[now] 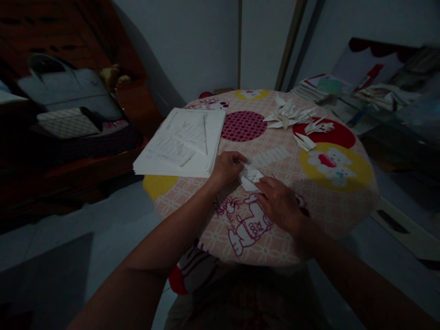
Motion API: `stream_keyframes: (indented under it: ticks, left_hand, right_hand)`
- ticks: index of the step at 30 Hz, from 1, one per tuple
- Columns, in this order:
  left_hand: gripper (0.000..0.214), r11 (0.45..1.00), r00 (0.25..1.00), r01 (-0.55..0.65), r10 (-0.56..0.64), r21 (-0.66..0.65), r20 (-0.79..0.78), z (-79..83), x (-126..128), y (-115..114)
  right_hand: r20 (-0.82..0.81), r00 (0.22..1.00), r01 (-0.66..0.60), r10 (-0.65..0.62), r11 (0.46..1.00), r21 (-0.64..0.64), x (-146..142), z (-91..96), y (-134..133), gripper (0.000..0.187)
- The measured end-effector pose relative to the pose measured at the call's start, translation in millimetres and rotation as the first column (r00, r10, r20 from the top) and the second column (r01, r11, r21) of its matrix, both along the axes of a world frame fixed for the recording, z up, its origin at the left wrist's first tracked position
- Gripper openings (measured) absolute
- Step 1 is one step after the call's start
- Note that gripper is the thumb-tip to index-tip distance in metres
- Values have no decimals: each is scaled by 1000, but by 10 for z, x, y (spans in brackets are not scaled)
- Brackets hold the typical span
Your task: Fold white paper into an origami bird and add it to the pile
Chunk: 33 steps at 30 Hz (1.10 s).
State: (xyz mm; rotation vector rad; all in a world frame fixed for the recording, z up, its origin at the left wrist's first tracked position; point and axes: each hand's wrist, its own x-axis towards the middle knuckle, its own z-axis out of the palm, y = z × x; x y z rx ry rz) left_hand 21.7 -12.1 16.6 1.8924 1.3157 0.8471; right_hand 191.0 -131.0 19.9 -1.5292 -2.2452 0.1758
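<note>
Both hands, left hand (227,167) and right hand (279,204), pinch a small folded paper (252,178) at frame centre on the tabletop (319,192), beside a paper stack (184,142).

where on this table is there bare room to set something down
Crowded: around the folds, and mid-table where left hand and right hand touch the paper. Free: dotted circle between stack and folds; yellow circle at right; near rim below the hands.

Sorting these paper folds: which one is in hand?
The small folded paper, pinched by the left hand and pressed under the right hand; the other folds lie untouched across the table.
</note>
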Motion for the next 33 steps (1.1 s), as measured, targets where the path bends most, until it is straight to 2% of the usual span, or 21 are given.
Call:
stream_keyframes:
  ticks: [6, 12, 15, 18, 20, 23, 25, 28, 30, 33]
  left_hand:
    - [29, 1000, 997, -2, 4, 25, -77, 55, 23, -27]
    - [26, 999, 999, 17, -16, 34, -43, 9, 17, 2]
    - [24, 994, 997, 77, -78, 71, 8, -19, 5, 29]
    - [22, 974, 975, 203, -210, 96, 69, -37, -28, 47]
    - [20, 943, 947, 303, -314, 135, 70, -42, -62, 57]
    - [25, 879, 895, 442, -444, 182, -28, -18, -119, 69]
    - [29, 819, 839, 544, -531, 182, -119, 35, -159, 72]
    - [35, 699, 717, 695, -660, 168, -222, 160, -215, 61]
    - [32, 645, 648, 754, -697, 127, -305, 245, -243, 47]
    - [39, 627, 596, 774, -670, 92, -443, 333, -260, 22]
  right_hand:
    - [-79, 993, -91, 91, 996, 0, 45, 39, 77, 21]
    - [-135, 983, -110, 128, 985, 132, 80, 82, 151, 20]
    - [-140, 984, -92, 112, 986, 140, 126, 37, 228, 17]
    - [-157, 973, -155, 171, 982, 110, 184, -11, 278, 17]
    - [-165, 965, -192, 206, 977, 93, 223, -43, 279, 18]
    - [-160, 963, -208, 219, 975, 78, 276, -93, 248, 20]
    - [-155, 964, -208, 218, 975, 80, 304, -118, 223, 20]
    - [-163, 964, -201, 211, 977, 74, 320, -126, 198, 21]
    - [-178, 964, -191, 199, 980, 60, 310, -115, 193, 22]
    - [-182, 968, -167, 171, 985, 38, 277, -92, 194, 20]
